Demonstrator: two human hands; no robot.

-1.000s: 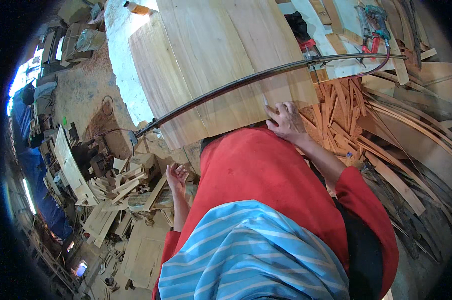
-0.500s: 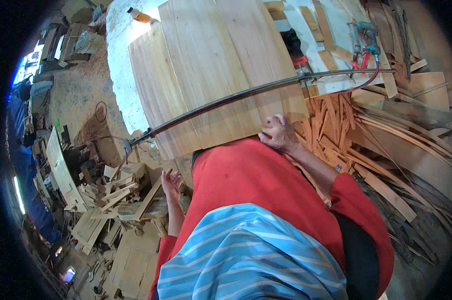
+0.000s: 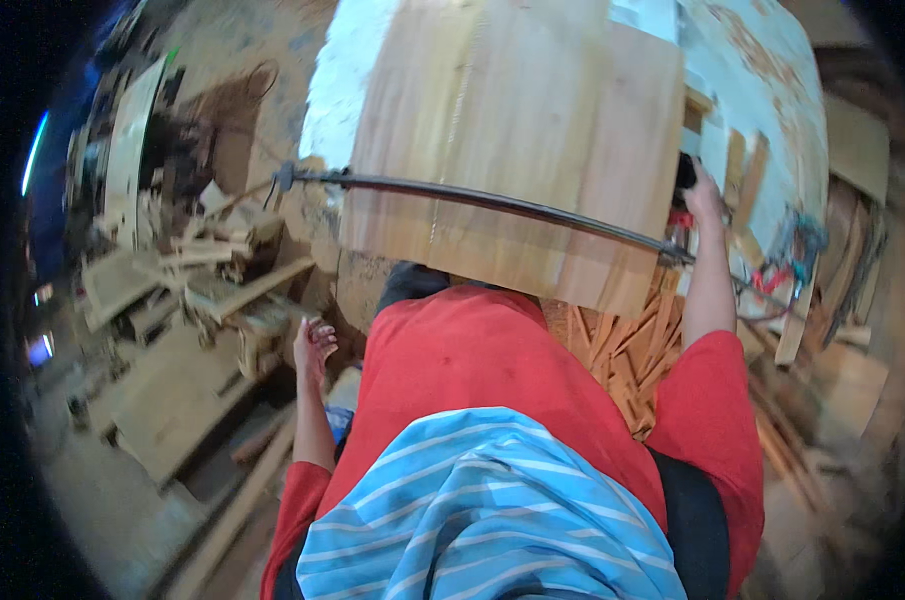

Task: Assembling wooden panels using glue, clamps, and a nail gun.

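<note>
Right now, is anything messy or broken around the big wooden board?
Yes. Thin wood strips lie in a jumbled heap under the board, below the right hand. More offcuts are piled crookedly beyond the left hand. Nothing looks clearly broken.

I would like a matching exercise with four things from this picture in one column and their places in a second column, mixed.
Things:
1. right hand
2. left hand
3. black clamp bar
4. thin wood strips

Places:
a. hanging free beside the red shirt
b. lying across the wide wooden panel
c. raised at the panel's right edge
d. piled below the panel

Pairs: 1-c, 2-a, 3-b, 4-d
</note>
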